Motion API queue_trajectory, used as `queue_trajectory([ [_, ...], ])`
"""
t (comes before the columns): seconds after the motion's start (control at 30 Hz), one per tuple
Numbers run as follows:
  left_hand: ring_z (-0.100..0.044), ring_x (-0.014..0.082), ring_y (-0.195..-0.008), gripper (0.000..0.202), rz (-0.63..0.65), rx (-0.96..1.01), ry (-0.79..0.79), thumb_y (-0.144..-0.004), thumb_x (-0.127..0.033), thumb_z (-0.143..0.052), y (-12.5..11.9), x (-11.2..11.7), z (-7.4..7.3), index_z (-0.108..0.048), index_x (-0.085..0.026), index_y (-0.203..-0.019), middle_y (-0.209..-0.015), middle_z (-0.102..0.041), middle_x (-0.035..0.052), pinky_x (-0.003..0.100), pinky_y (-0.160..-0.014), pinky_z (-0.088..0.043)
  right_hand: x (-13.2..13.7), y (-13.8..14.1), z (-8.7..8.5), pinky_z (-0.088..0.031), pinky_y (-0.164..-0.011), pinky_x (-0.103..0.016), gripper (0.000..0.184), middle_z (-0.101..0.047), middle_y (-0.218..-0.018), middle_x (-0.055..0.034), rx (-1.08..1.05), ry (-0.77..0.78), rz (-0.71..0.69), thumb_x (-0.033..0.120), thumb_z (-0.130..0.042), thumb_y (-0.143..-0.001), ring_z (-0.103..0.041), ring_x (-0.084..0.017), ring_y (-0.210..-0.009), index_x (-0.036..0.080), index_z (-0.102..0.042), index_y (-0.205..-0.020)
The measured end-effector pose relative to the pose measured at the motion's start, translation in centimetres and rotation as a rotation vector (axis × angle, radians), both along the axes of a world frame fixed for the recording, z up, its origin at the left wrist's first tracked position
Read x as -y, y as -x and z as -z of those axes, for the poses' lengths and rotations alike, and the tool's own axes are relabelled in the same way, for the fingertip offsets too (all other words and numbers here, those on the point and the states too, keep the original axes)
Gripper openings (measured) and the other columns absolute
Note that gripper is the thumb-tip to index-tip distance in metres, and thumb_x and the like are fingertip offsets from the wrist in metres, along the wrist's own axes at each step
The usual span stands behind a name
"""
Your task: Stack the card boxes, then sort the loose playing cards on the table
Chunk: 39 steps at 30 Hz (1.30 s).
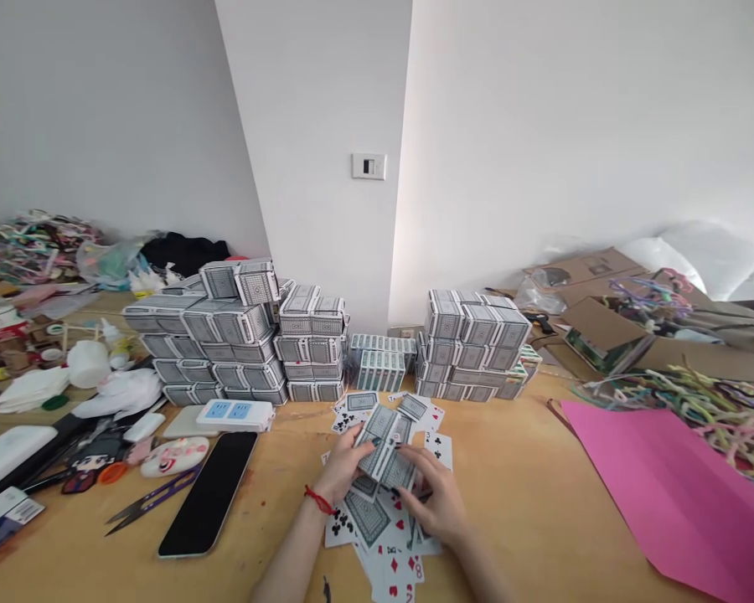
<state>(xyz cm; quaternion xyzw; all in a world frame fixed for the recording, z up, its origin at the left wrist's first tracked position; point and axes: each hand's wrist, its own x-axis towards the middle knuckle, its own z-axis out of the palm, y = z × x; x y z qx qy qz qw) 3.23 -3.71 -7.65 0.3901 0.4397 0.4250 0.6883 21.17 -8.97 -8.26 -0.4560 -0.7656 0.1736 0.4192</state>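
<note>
Over table (515, 502), cards (377, 444) in both hands (343, 466) (438, 494), carton (684, 356) — strands (657, 293) at mouth

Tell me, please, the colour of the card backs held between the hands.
The card backs are grey and white, finely patterned; the head view shows them.

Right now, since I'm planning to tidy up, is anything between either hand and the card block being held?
Nothing visible: the left hand grips the card block, and the right hand touches it. The loose cards lie below, not between.
</note>
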Motion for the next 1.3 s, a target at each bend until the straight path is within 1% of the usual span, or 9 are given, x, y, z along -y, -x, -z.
queue_trajectory([
  [0.13, -0.063, 0.0189, -0.074, 0.029, -0.186, 0.124, -0.016, -0.063, -0.022, -0.064, 1.4, -0.1, 0.6, -0.058, -0.015, -0.091, -0.085, -0.066, 0.0064, 0.027, -0.063, -0.05, -0.3, -2.1, 0.7, -0.045, -0.084, -0.034, 0.03, -0.06, -0.106, -0.0094, -0.093, 0.021, 0.177, 0.032, -0.043, -0.083, -0.054, -0.022, -0.1, 0.022, -0.057, -0.107],
  [0.23, -0.063, 0.0212, -0.081, 0.026, -0.267, 0.172, -0.004, -0.064, -0.023, -0.063, 2.3, -0.3, 0.6, -0.058, -0.017, -0.09, -0.087, -0.066, 0.0072, 0.031, -0.068, -0.051, -0.6, -3.1, 1.0, -0.046, -0.08, -0.036, 0.025, -0.063, -0.091, -0.0086, -0.13, 0.031, 0.236, 0.035, -0.044, -0.083, -0.056, -0.023, -0.091, 0.022, -0.062, -0.093],
  [0.4, -0.063, 0.0215, -0.082, 0.031, -0.195, 0.147, -0.051, -0.066, -0.026, -0.063, 1.4, 0.4, 0.8, -0.057, -0.018, -0.095, -0.09, -0.066, 0.0069, 0.03, -0.064, -0.052, -0.6, -1.2, 1.4, -0.046, -0.075, -0.033, 0.032, -0.063, -0.087, -0.0086, -0.289, 0.194, 0.279, 0.044, -0.046, -0.08, -0.057, -0.022, -0.084, 0.02, -0.064, -0.091],
  [0.5, -0.064, 0.0213, -0.074, 0.038, -0.128, 0.103, -0.051, -0.068, -0.032, -0.062, 0.1, 1.2, 0.9, -0.054, -0.018, -0.102, -0.092, -0.065, 0.0073, 0.027, -0.05, -0.051, -0.4, 0.7, 1.5, -0.048, -0.064, -0.029, 0.042, -0.061, -0.077, -0.0054, -0.453, 0.339, 0.228, 0.049, -0.048, -0.077, -0.058, -0.019, -0.07, 0.018, -0.055, -0.105],
  [0.6, -0.063, 0.0203, -0.069, 0.046, -0.157, 0.039, -0.075, -0.071, -0.042, -0.058, -0.7, 1.7, 0.8, -0.049, -0.02, -0.11, -0.095, -0.064, 0.0066, 0.026, -0.044, -0.048, -0.1, 1.7, 1.6, -0.043, -0.047, -0.024, 0.045, -0.054, -0.062, 0.0024, -0.607, 0.432, 0.133, 0.051, -0.05, -0.076, -0.05, -0.013, -0.049, 0.02, -0.045, -0.108],
  [0.77, -0.061, 0.0222, -0.073, 0.043, -0.352, -0.108, -0.215, -0.068, -0.051, -0.056, -0.4, 1.5, 1.0, -0.058, -0.015, -0.091, -0.085, -0.066, 0.0081, 0.028, -0.056, -0.048, 0.1, 2.2, 1.8, -0.039, -0.04, -0.022, 0.042, -0.05, -0.059, 0.0053, -0.719, 0.5, 0.059, 0.051, -0.052, -0.074, -0.046, -0.01, -0.04, 0.022, -0.042, -0.103],
  [1.13, -0.058, 0.0243, -0.086, 0.037, -0.441, -0.346, -0.378, -0.07, -0.05, -0.052, -0.1, 1.7, 1.3, -0.058, -0.017, -0.086, -0.086, -0.063, 0.0085, 0.032, -0.07, -0.046, 0.3, 2.2, 2.1, -0.042, -0.044, -0.025, 0.049, -0.049, -0.054, 0.0044, -0.664, 0.529, 0.071, 0.054, -0.052, -0.072, -0.05, -0.012, -0.042, 0.018, -0.05, -0.106],
  [1.23, -0.058, 0.0193, -0.064, 0.036, -0.424, -0.373, -0.337, -0.073, -0.05, -0.049, 0.2, 2.1, 1.2, -0.054, -0.02, -0.091, -0.074, -0.058, 0.0038, 0.03, -0.055, -0.048, -0.2, 0.0, 2.1, -0.042, -0.048, -0.024, 0.043, -0.055, -0.059, 0.0009, -0.502, 0.431, 0.199, 0.051, -0.051, -0.074, -0.049, -0.012, -0.048, 0.019, -0.057, -0.101],
  [1.3, -0.05, 0.0141, -0.045, 0.038, -0.41, -0.337, -0.252, -0.073, -0.053, -0.046, 0.4, 2.1, 1.2, -0.05, -0.02, -0.092, -0.063, -0.05, -0.0017, 0.027, -0.039, -0.045, -0.7, -2.2, 2.1, -0.041, -0.052, -0.023, 0.037, -0.053, -0.056, 0.0014, -0.364, 0.394, 0.265, 0.049, -0.054, -0.072, -0.049, -0.012, -0.051, 0.019, -0.061, -0.092],
])
